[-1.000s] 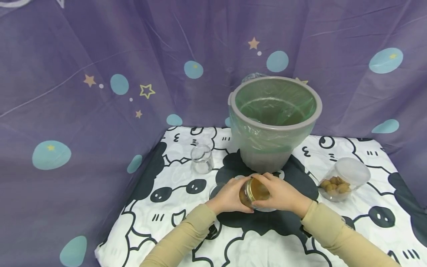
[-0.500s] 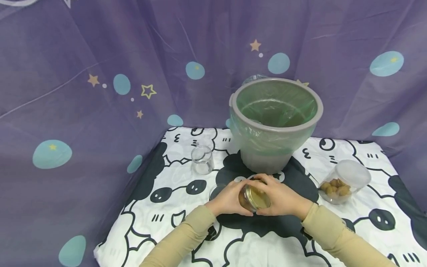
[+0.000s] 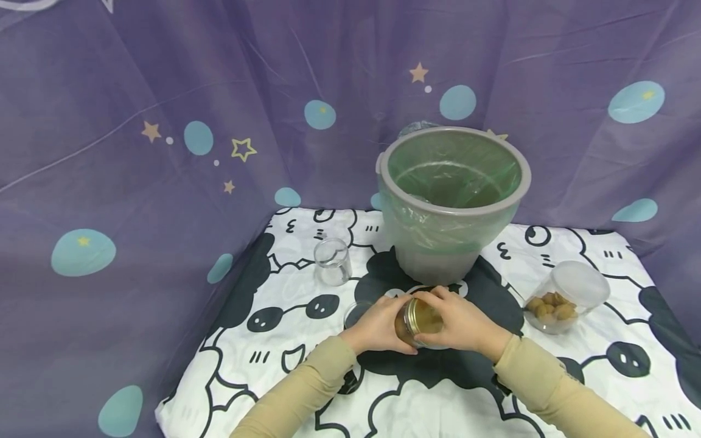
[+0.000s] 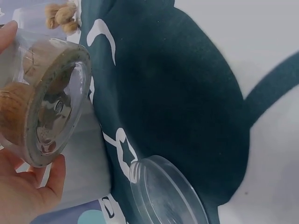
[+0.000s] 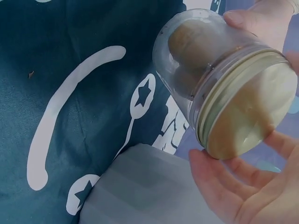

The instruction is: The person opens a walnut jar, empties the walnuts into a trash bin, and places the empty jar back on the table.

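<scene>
A clear jar (image 5: pixel 187 60) with a gold screw lid (image 5: pixel 252 109) is held up off the cloth, tipped on its side. Brown walnuts (image 4: pixel 16 109) show through its wall in the left wrist view, where its base faces the camera. My left hand (image 3: pixel 380 328) grips the jar's body, thumb on one side and fingers on the other. Curled around the rim of the gold lid are the fingers of my right hand (image 3: pixel 462 325). In the head view both hands cover much of the jar.
Behind the hands stands a grey bin (image 3: pixel 438 258) with a green liner. A clear tub (image 3: pixel 569 295) of walnuts lies tilted at the right. An upright clear container (image 3: pixel 332 261) is at the left; a clear round piece (image 4: pixel 170 196) sits near my left hand.
My right hand turned on the lid half a second ago and has since turned back, near its first pose. The left hand has kept its grip on the jar, almost still.
</scene>
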`<state>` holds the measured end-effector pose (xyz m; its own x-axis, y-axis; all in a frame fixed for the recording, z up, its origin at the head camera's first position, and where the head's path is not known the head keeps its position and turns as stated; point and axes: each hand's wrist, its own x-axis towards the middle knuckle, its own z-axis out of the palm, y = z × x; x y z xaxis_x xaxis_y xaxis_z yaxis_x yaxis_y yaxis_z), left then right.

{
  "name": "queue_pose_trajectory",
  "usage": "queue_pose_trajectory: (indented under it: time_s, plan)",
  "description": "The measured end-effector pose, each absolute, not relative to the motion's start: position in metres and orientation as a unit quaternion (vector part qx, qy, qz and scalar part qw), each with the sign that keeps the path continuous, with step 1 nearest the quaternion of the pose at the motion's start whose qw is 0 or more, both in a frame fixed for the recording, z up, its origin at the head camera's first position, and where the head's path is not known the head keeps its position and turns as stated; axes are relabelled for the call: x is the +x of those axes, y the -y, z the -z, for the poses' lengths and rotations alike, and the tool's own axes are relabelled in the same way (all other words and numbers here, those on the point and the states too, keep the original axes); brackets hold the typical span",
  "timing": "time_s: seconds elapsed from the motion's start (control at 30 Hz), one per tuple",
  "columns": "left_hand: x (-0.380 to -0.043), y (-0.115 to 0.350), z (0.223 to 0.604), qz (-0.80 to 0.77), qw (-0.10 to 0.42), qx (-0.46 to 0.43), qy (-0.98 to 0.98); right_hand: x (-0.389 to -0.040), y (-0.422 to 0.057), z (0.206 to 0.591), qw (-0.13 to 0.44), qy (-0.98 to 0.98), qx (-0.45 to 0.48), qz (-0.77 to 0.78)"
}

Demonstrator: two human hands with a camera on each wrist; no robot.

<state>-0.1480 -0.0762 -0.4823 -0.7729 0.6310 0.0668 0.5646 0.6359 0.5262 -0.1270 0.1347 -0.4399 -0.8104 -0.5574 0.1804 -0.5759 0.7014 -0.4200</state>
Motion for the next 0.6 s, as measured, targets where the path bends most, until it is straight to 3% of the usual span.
queue_pose_trajectory:
  time_s: [0.6]
  plan:
    - [-0.1478,0.0803,0.4819,-0.27,0.062,0.33,-0.902,-0.1304,-0.1397,0.4414,0.034,0.89,0.385,-0.244]
